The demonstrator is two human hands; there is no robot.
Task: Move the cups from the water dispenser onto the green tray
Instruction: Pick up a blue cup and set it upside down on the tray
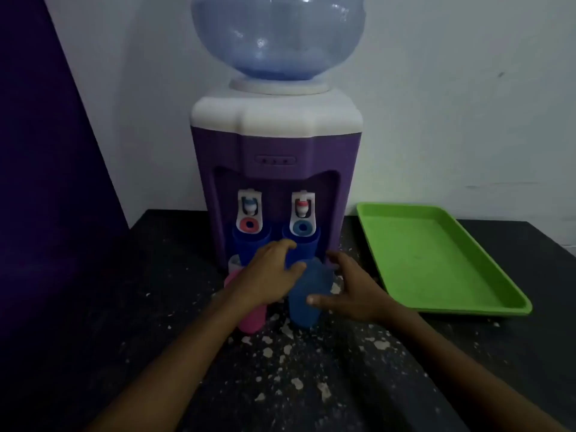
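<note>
The purple and white water dispenser [274, 151] stands at the back of the dark table. Two dark blue cups sit under its taps, one on the left [244, 246] and one on the right [308, 246]. In front of them stand a pink cup [252, 319] and a light blue cup [304, 310]. My right hand [352, 288] wraps the light blue cup, thumb on its near side and fingers behind it. My left hand [268, 272] hovers over the pink cup's top, fingers spread toward the right dark blue cup. The green tray [436, 260] lies to the right with nothing on it.
A pale grey cup [233, 263] peeks out behind the pink one, mostly hidden. White flecks dot the table [296, 353] in front of the dispenser. A dark purple panel [46, 182] stands at the left. The white wall is close behind.
</note>
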